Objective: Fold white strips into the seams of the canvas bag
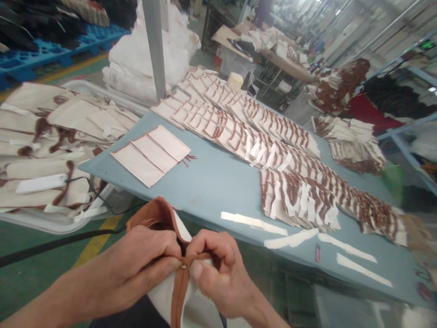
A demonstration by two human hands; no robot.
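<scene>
Both hands pinch the brown-trimmed top of a cream fabric bag [160,294] close to my body. My left hand [136,264] has thumb and fingers pressed on the trim at one side. Opposite it, my right hand [218,269] grips the trim, thumb uppermost, almost touching the left fingertips. Between the thumbs shows a small shiny metal piece, at the head of a brown band running down the bag; it looks like a zipper pull, though I cannot be sure. The bag's brown inside gapes behind my hands. Its lower part runs out of view.
Beyond stands a blue-green table [205,187] with a flat cream panel [152,155], long overlapping rows of brown-edged pieces [239,132] and loose white strips [254,223]. Left is a plastic tub [112,200] heaped with cream bags [68,118]. A grey post [154,50] rises behind the table.
</scene>
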